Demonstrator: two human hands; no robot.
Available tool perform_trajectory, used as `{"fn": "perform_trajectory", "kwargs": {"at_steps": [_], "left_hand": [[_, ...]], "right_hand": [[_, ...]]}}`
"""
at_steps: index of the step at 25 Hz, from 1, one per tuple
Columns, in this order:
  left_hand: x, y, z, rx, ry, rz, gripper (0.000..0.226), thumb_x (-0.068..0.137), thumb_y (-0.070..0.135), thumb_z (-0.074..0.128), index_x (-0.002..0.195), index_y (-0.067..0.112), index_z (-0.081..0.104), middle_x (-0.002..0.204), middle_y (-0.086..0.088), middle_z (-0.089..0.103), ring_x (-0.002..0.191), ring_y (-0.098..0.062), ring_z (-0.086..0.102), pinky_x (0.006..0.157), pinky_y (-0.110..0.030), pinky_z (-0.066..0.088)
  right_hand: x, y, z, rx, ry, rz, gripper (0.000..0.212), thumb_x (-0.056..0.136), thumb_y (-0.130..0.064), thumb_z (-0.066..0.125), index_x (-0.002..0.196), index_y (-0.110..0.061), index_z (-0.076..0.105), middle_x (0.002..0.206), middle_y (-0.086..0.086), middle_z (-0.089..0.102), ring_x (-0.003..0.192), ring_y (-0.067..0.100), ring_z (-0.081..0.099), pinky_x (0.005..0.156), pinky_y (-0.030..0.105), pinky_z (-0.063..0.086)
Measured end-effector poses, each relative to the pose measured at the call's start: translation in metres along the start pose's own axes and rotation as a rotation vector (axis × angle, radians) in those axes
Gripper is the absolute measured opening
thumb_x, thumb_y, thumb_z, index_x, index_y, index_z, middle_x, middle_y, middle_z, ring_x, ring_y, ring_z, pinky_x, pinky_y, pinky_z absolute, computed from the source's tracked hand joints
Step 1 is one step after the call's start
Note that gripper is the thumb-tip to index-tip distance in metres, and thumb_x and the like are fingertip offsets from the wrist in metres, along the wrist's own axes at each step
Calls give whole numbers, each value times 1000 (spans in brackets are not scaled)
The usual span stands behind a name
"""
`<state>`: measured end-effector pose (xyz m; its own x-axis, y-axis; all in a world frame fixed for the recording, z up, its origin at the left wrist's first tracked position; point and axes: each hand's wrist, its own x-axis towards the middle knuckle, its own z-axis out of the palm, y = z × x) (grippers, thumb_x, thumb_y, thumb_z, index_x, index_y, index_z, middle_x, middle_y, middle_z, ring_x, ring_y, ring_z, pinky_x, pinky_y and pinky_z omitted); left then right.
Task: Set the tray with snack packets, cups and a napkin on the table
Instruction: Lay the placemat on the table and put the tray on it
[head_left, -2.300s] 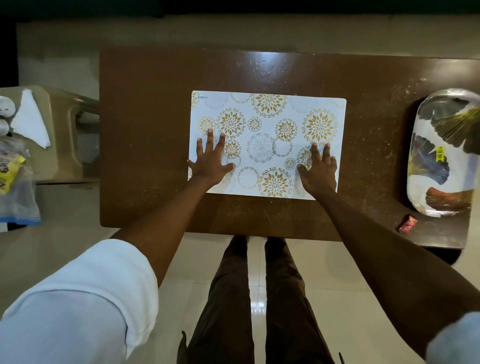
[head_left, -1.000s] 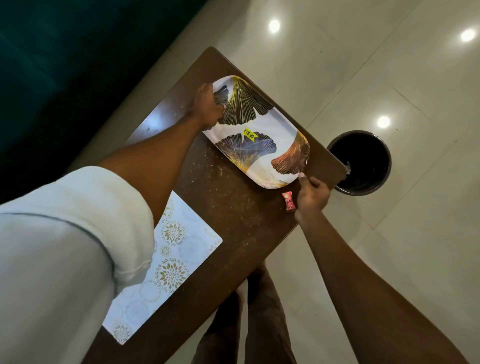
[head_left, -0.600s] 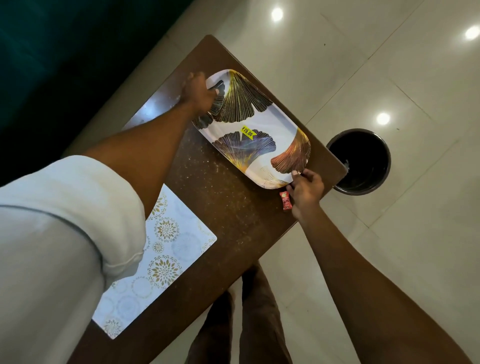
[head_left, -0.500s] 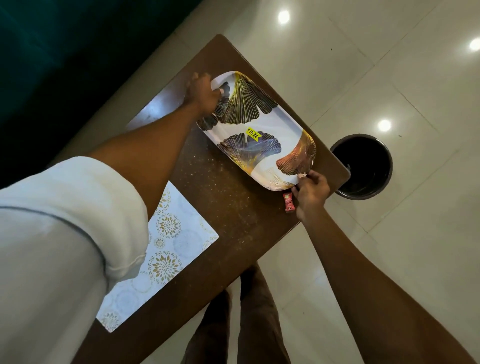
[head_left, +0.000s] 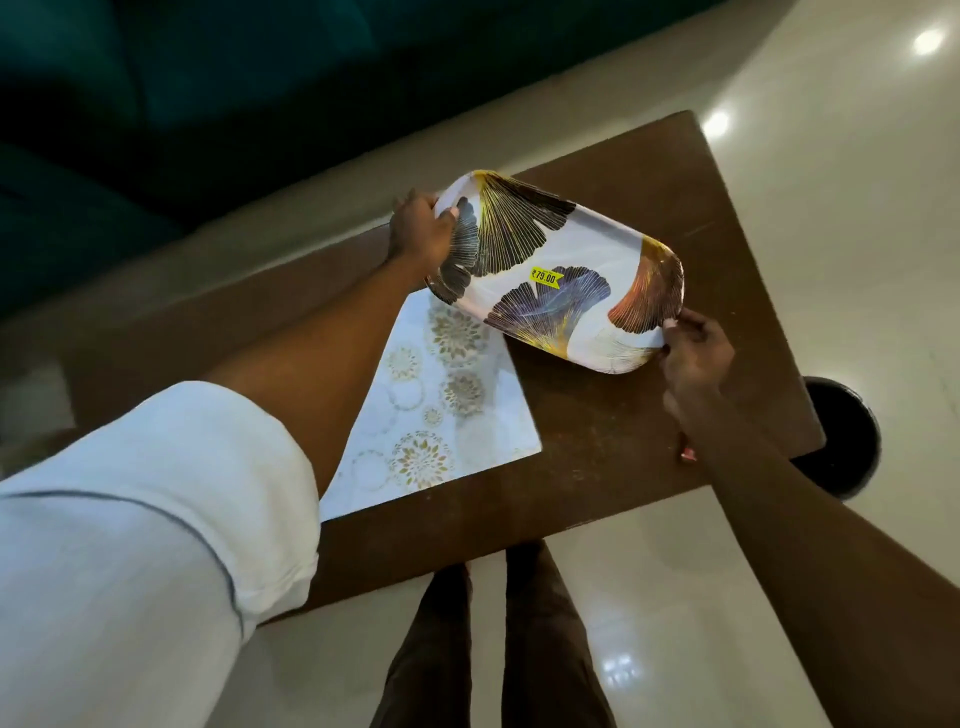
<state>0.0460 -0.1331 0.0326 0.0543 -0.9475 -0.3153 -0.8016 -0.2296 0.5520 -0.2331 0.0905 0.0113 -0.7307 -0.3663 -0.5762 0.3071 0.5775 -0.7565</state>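
Though speckled, brown table (head_left: 597, 462) on glossy tiles (head_left: 841, 171).

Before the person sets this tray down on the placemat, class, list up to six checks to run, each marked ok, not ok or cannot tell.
1. Left hand grips one end of the tray: ok.
2. Right hand pinches the opposite corner: ok.
3. Tray holds nothing but its price sticker: ok.
4. Placemat lies flat on the table: ok.
5. Tray centred over the placemat: not ok, it overlaps only one corner.
6. Red wrapper clear of the path: cannot tell, mostly hidden.
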Motion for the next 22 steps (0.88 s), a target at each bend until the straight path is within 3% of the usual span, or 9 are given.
{"fn": "perform_trajectory", "kwargs": {"at_steps": [4, 7, 10, 13, 18, 22], "left_hand": [[-17, -110, -67, -69, 46, -125, 37, 91, 43, 58, 105, 11, 69, 104, -9, 72, 93, -28, 69, 82, -41, 57], [-50, -193, -105, -109, 59, -280, 36, 93, 39, 57, 110, 9, 62, 110, -12, 70, 99, -30, 67, 86, -44, 55], [-90, -247, -124, -156, 92, -351, 29, 98, 29, 58, 115, 5, 60, 115, -13, 68, 106, -29, 65, 88, -38, 53], [-126, -286, -128, -235, 98, -439, 33, 102, 23, 56, 122, -2, 56, 117, -14, 65, 107, -25, 64, 77, -23, 46], [-162, -326, -113, -241, 75, -482, 32, 102, 26, 57, 117, -2, 58, 113, -22, 66, 103, -31, 66, 72, -28, 41], [-169, -331, -95, -239, 45, -484, 34, 100, 28, 58, 118, -1, 57, 115, -21, 66, 104, -31, 65, 71, -29, 41]], "right_hand": [[-32, -4, 67, -142, -151, -145, 29, 90, -7, 73, 119, -3, 70, 105, 15, 74, 83, 19, 67, 78, 37, 60], [-69, 5, 116, -222, -290, -243, 29, 92, -6, 70, 120, 1, 69, 100, 15, 71, 78, 16, 66, 68, 24, 57], [-99, 21, 151, -303, -407, -264, 30, 92, -6, 69, 120, 4, 68, 100, 16, 70, 81, 18, 67, 74, 30, 59], [-121, 37, 176, -370, -487, -213, 28, 93, -10, 69, 120, -3, 69, 103, 17, 71, 80, 21, 68, 66, 31, 59], [-138, 63, 177, -498, -508, -192, 29, 95, -10, 66, 123, -6, 67, 89, 8, 69, 65, 15, 62, 46, 18, 47], [-134, 73, 165, -571, -479, -184, 30, 92, -7, 68, 123, -7, 68, 107, 15, 72, 87, 26, 70, 56, 23, 51]]}}
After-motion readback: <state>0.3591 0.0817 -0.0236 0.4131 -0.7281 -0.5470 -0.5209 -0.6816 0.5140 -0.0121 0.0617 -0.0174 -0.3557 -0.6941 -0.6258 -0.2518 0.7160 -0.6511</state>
